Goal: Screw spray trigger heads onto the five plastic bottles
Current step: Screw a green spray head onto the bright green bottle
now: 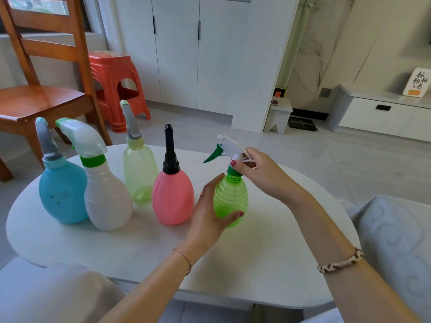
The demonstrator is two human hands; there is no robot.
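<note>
Here, seen from above and behind a person's two bare forearms, a white rounded worktop (140, 248) carries five plastic spray bottles standing upright. The bright green ribbed bottle (231, 197) stands nearest the middle-right of the worktop. The left hand (210, 213) wraps around its lower body, fingers (213, 183) curled round the far side and thumb across the front, gripping it. The right hand (258, 173) is at the bottle's neck, its fingers clamped on the white spray head (233, 150) with a dark green trigger, which sits on the green collar at the top of the bottle; whether the collar is fully tightened cannot be told. To the left of this, just beside the left hand, stands a pink bottle (172, 197) with a tall black spray head. Behind and left of it is a pale yellow-green see-through bottle (140, 173) with a grey head. Further left stand a white bottle (107, 197) with a cloudy white trigger head and green collar, and, touching or nearly touching it, a blue bottle (61, 194) with a grey head. All four carry their heads. Both wrists wear thin bracelets. Beyond the worktop are a wooden chair (44, 89), an orange plastic stool (116, 85), white cupboards (186, 50) and a pale tiled floor.
</note>
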